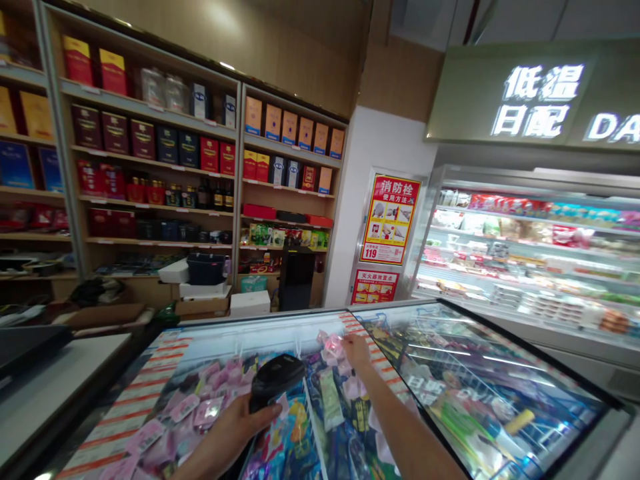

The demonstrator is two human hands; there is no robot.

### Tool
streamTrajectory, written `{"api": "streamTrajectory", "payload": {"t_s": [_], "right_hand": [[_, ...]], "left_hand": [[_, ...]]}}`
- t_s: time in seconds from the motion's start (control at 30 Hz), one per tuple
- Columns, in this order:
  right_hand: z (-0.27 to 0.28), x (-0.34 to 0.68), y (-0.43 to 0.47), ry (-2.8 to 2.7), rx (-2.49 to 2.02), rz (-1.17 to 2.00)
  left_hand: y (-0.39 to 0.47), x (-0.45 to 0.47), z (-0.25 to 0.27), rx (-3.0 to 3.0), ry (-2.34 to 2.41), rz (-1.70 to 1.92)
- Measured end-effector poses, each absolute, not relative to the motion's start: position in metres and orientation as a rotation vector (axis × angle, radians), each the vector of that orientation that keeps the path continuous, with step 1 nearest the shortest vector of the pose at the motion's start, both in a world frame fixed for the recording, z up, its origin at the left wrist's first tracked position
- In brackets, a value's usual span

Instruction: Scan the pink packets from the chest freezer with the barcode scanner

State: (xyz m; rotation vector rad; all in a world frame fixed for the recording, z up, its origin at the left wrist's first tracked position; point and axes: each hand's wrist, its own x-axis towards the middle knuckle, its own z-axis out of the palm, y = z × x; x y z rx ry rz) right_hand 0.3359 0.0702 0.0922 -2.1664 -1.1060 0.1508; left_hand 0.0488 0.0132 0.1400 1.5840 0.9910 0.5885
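My left hand (pixel 233 430) is wrapped around the handle of a black barcode scanner (pixel 277 375), whose head points to the right over the open freezer. Farther forward, my right hand (pixel 356 351) is closed at the edge of a pink wrapped packet (pixel 332 347), its fingertips pinching it. Beneath both hands, the chest freezer (pixel 215 327) holds pink packets (pixel 207 413) on the left and blue and green bags of frozen treats (pixel 297 427) in the middle. A thin white divider runs between the rows. Part of the scanner's handle is hidden by my fingers.
A glass lid (pixel 480 360) covers the freezer's right half. Striped label strips (pixel 133 407) lie along its frame. A grey counter (pixel 65 387) stands at left. Shelves of boxed bottles (pixel 150 160) line the back wall, and a lit refrigerated display (pixel 525 260) stands at right.
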Motion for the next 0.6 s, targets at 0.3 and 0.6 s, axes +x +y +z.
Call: {"api": "streamTrajectory", "payload": {"t_s": [0.3,0.6], "right_hand": [[0.09,0.334,0.081,-1.184,-2.115,0.153],[0.052,0.323,0.088,-1.209,-2.116,0.255]], "left_hand": [[0.016,0.049,0.138,1.601,0.973,0.557],[0.038,0.039,0.121,1.479,1.105,0.721]]}}
